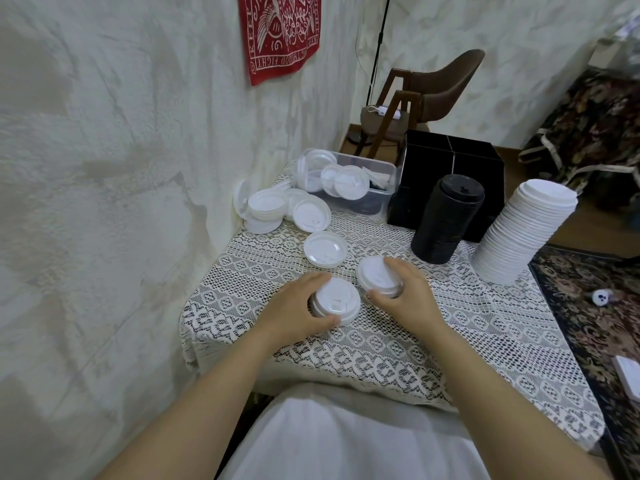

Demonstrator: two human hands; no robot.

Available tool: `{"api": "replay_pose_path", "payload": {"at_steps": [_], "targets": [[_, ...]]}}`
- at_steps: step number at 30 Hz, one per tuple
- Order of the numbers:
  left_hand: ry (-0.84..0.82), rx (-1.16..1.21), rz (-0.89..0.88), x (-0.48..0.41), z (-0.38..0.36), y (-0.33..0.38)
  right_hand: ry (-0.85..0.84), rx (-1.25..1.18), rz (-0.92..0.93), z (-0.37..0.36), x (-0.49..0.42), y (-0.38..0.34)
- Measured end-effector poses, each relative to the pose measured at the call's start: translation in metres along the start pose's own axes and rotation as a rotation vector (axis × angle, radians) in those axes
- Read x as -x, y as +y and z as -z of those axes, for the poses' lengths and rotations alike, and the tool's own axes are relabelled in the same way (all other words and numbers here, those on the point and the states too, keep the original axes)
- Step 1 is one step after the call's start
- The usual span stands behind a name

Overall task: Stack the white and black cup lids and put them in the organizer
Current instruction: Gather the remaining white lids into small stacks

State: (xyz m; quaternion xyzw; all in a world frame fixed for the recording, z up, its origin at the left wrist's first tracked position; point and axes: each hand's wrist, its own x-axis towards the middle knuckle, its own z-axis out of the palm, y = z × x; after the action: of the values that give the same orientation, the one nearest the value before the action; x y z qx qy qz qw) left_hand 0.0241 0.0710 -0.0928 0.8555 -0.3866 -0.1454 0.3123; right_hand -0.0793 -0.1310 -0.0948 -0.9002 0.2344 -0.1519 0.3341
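Observation:
My left hand (pixel 298 308) grips a short stack of white lids (pixel 337 301) on the lace tablecloth, thumb at the near rim and fingers at the far side. My right hand (pixel 403 296) holds a second short stack of white lids (pixel 375 273) just to the right of it. Another white lid stack (pixel 325 248) lies behind them. A loose pile of white lids (pixel 277 209) lies by the wall. A tall stack of black lids (pixel 446 220) and a tall leaning stack of white lids (pixel 523 233) stand at the right. The black organizer (pixel 478 161) is behind them.
A clear plastic bin (pixel 381 168) holding more white lids sits at the back beside the organizer. The wall runs close along the table's left side. A brown chair (pixel 433 88) stands beyond the table. A patterned rug (pixel 588 306) covers the floor to the right.

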Motion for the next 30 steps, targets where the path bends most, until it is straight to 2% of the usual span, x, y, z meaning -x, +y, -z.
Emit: {"api": "replay_pose_path", "payload": {"at_steps": [5,10,17,26,30], "targets": [[0.022,0.027,-0.009,0.0,0.001,0.0,-0.051,-0.113,0.133,0.005,0.005,-0.017],[0.047,0.151,-0.018,0.001,0.0,0.002,-0.203,-0.01,0.227,-0.006,0.012,-0.029],[0.046,0.149,0.015,-0.001,-0.001,0.0,-0.3,0.042,0.254,-0.018,0.012,-0.036],[0.063,0.058,-0.042,-0.001,-0.001,-0.002,-0.312,0.037,0.251,-0.024,0.015,-0.026],[0.024,0.073,-0.006,-0.003,-0.004,-0.009,-0.301,0.034,0.242,-0.025,0.018,-0.027]]}}
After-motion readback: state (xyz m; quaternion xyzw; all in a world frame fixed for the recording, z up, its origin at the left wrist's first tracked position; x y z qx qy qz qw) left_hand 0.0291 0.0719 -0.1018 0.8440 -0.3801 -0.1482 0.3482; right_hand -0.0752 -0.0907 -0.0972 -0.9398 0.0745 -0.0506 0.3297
